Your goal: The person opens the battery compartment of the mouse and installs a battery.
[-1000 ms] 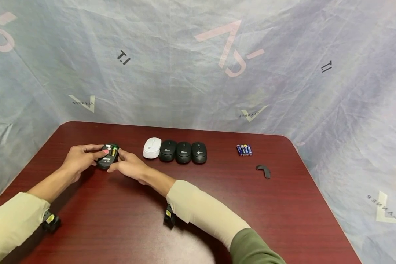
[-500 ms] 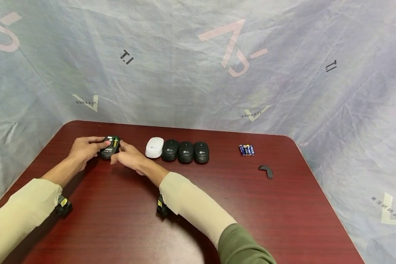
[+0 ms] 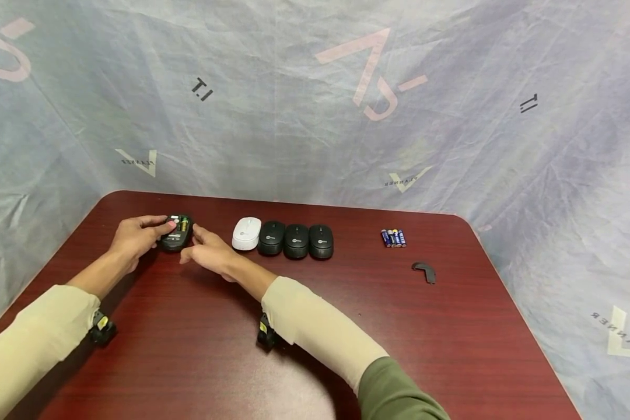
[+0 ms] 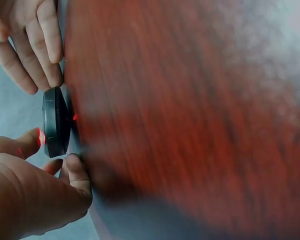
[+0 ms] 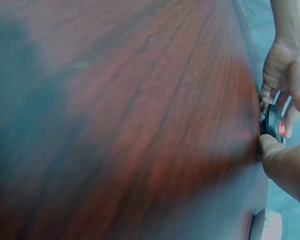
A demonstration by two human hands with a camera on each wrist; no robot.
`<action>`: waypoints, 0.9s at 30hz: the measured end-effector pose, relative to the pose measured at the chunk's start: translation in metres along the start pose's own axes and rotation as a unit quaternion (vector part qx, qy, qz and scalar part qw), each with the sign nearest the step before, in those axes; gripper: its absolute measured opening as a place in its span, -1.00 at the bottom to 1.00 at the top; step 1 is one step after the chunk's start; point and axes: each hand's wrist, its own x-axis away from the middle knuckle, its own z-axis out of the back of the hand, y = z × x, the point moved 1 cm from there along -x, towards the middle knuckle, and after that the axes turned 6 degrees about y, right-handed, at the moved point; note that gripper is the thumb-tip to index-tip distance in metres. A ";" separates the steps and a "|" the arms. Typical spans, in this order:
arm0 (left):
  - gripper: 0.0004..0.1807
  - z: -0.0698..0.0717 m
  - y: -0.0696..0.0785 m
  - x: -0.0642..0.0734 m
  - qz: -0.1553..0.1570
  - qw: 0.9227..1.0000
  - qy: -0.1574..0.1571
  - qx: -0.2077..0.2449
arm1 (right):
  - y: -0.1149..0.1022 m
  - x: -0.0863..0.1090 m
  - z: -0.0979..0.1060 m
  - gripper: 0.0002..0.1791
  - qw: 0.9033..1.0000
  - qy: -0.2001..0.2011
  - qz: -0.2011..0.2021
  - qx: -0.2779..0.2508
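Observation:
A black computer mouse (image 3: pixel 176 240) is held underside up at the table's left side, its battery compartment uncovered and a green and gold battery (image 3: pixel 184 224) lying in it. My left hand (image 3: pixel 133 240) pinches the mouse by its left edge, thumb on the underside. A red glow shows at that thumb in the left wrist view, where the mouse (image 4: pixel 55 122) is seen edge-on. My right hand (image 3: pixel 210 254) is at the mouse's right edge. Its fingers (image 4: pixel 39 42) are extended and close to the mouse; whether they touch it I cannot tell.
Right of my hands stand a white mouse (image 3: pixel 247 234) and several black mice (image 3: pixel 296 241) in a row. Several blue batteries (image 3: pixel 394 238) lie farther right, with a dark curved cover piece (image 3: pixel 425 272) nearer. A grey fabric backdrop (image 3: pixel 304 116) hangs behind the table (image 3: pixel 215 350).
Both hands and the mouse have moved slightly away toward the table's back edge. My right fingers have come off the mouse's right edge and loosened, while my left hand keeps its grip.

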 end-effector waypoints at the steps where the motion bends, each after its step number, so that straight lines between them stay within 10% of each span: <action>1: -0.22 0.000 0.000 0.000 -0.001 1.000 0.002 0.004 | 0.000 0.002 0.001 0.11 1.000 -0.003 0.001 0.001; 27: -0.37 0.016 -0.002 0.031 0.018 0.997 0.070 -0.013 | 0.024 0.071 0.074 0.02 0.997 -0.072 0.037 0.015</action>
